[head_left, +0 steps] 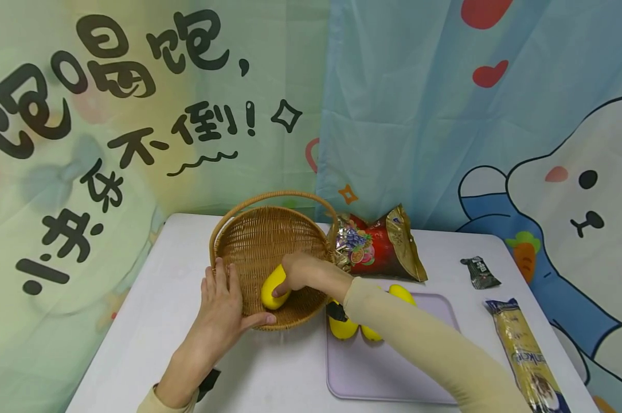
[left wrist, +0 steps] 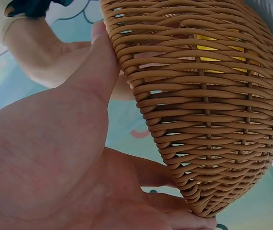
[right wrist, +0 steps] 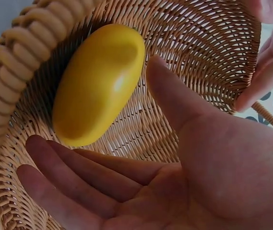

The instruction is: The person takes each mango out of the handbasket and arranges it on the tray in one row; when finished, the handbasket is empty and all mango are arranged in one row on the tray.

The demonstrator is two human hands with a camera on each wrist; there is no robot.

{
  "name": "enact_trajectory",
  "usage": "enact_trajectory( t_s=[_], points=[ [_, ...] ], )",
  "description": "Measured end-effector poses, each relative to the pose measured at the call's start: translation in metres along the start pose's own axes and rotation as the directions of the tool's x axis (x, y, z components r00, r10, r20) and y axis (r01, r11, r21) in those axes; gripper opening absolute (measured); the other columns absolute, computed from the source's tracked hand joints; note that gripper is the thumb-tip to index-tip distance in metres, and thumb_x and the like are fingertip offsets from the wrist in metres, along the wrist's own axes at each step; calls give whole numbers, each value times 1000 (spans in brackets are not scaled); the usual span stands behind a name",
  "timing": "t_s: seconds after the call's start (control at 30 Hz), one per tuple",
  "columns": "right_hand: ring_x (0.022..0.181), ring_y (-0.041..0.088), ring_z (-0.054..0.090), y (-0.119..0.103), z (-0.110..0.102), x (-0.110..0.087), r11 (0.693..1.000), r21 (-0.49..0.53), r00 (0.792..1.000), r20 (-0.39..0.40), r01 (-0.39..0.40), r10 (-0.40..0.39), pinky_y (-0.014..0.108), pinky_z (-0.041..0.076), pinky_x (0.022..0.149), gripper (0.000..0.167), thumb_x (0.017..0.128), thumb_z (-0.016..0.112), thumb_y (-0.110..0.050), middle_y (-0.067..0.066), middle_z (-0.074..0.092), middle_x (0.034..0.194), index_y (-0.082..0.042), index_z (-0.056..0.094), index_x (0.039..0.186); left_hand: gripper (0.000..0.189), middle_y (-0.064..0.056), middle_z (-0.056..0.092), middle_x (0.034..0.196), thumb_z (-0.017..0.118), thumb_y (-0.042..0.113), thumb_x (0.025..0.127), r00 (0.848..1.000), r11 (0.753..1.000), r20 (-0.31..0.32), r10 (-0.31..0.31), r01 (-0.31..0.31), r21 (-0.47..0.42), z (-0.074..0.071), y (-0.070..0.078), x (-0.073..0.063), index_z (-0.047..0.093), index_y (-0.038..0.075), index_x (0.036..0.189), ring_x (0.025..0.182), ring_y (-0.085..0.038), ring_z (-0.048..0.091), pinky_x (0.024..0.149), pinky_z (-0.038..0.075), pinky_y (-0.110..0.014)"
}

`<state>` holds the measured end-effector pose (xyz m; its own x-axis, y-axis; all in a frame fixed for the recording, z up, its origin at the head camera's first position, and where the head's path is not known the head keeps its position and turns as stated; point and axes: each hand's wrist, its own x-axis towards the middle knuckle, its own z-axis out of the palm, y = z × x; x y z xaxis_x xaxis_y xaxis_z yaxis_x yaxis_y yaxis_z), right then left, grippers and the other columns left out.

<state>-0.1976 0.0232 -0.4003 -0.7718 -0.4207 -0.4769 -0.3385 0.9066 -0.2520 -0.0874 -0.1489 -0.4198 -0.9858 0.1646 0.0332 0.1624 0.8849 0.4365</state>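
A brown wicker basket (head_left: 261,232) with an arched handle faces forward at the back of the table. In it lies a smooth yellow mango-like fruit (right wrist: 100,84). My right hand (head_left: 302,269) reaches into the basket over this fruit. The right wrist view shows its thumb and fingers spread around the fruit, with a gap beside the thumb. My left hand (head_left: 220,310) rests against the basket's left side, fingers straight, thumb stretched along the front rim. From the left wrist view, the yellow fruit (left wrist: 220,50) shows through the weave.
Right of the basket, a lilac tray (head_left: 383,378) bears several more yellow fruits (head_left: 343,327), partly behind my right sleeve. A red and gold snack bag (head_left: 378,241) stands behind it. Toward the right edge lie a small dark packet (head_left: 481,272) and a long golden package (head_left: 527,355).
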Motion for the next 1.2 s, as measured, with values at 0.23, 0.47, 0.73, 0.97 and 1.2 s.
enact_trajectory(
  t_s=[0.23, 0.47, 0.73, 0.97, 1.2],
  points=[
    [78, 13, 51, -1, 3, 5, 1000, -13, 1000, 12, 10, -10, 25, 44, 70, 51, 84, 80, -51, -1, 56, 85, -9, 64, 109, 123, -46, 4, 158, 79, 59, 76, 1000, 1000, -17, 11, -11, 11, 2, 1, 0, 21, -20, 152, 145, -67, 4, 116, 18, -73],
    [84, 14, 55, -5, 7, 9, 1000, 10, 1000, -4, 11, -11, 27, 50, 79, 55, 81, 84, -47, 1, 61, 92, -7, 63, 112, 123, -46, 4, 158, 78, 60, 77, 1000, 1000, -19, 11, -10, 19, 2, 1, 0, 22, -20, 151, 145, -67, 5, 115, 18, -73],
    [111, 22, 62, -15, 15, 12, 999, 3, 999, -14, -33, 33, 35, 53, 100, 91, 81, 84, -48, 14, 62, 127, 1, 44, 147, 122, -45, 3, 159, 78, 59, 77, 1000, 1000, -9, 7, -7, 16, 2, 2, 1, 21, -19, 152, 145, -67, 4, 115, 18, -74],
    [118, 26, 62, -25, 19, 15, 998, -1, 997, -33, -65, 65, 36, 52, 102, 102, 81, 82, -53, 17, 60, 132, 2, 35, 152, 121, -47, 7, 158, 79, 58, 76, 999, 999, -32, 24, -23, 31, 2, 1, 0, 24, -20, 150, 143, -69, 8, 113, 21, -75],
    [120, 28, 63, -32, 24, 21, 996, -1, 995, -52, -87, 86, 37, 53, 103, 117, 76, 82, -60, 18, 61, 135, 3, 25, 158, 121, -47, 6, 158, 77, 59, 77, 1000, 999, -21, 24, -23, 24, 1, 1, 0, 23, -20, 151, 144, -68, 6, 113, 20, -75]
  ],
)
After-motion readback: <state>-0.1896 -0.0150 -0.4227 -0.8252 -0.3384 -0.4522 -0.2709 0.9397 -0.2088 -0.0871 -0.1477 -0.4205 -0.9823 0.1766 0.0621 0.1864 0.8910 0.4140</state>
